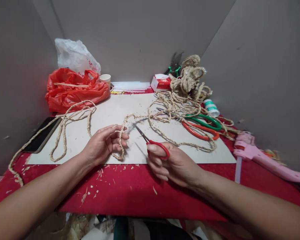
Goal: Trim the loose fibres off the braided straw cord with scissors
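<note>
My left hand [102, 145] is palm up at the near edge of the white board, fingers curled around a braided straw rope [121, 136]. The rope runs from these fingers back to the right and hangs in a short bend beside them. In my right hand [177, 165] is a pair of small scissors [165, 146] with red handles. Their dark blades point up and left, close to the rope but apart from it, and look nearly closed. More of the braided rope lies in loops left of my left hand and in a tangle at the right.
The white board [137, 156] rests on a red cloth [130, 190] strewn with straw scraps. Around it are a phone [41, 135], red plastic bag [77, 93], paper cup [105, 78], glue sticks [131, 86], green-handled scissors [210, 121], orange-handled scissors [200, 132] and pink glue gun [265, 156].
</note>
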Demonstrator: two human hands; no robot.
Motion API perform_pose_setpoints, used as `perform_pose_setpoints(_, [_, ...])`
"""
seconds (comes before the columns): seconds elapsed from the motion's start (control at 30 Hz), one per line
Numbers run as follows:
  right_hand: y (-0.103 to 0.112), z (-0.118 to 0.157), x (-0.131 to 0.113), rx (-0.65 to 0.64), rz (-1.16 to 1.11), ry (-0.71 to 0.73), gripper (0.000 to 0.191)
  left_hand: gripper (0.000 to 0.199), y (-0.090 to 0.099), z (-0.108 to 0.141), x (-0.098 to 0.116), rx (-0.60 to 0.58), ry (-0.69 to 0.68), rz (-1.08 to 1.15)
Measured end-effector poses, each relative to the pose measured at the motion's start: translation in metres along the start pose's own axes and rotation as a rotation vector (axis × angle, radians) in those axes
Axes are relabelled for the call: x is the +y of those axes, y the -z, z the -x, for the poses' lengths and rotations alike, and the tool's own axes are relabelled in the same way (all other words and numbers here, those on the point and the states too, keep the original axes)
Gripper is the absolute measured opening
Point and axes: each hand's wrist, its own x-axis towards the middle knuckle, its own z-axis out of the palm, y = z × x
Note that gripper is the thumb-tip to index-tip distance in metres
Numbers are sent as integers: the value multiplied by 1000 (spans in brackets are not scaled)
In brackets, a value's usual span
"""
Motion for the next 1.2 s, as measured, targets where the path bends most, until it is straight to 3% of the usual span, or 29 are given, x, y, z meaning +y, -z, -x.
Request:
perform_pose_setpoints(0.27, [7,-10,-11,102,-95,135,40,27,-3,5,-5,16,-34,-106])
perform_pose_setpoints(0.73, [21,-21,-22,46,-307,178,24,29,-13,16,-13,-248,155,-327])
perform_pose_setpoints(1.0, [22,-11,-42,289,-236,415,28,21,-14,18,-8,-105,112,-349])
perform_pose_setpoints(1.2, [25,-6,-46,320,-108,479,30,15,-18,23,-5,-129,19,-509])
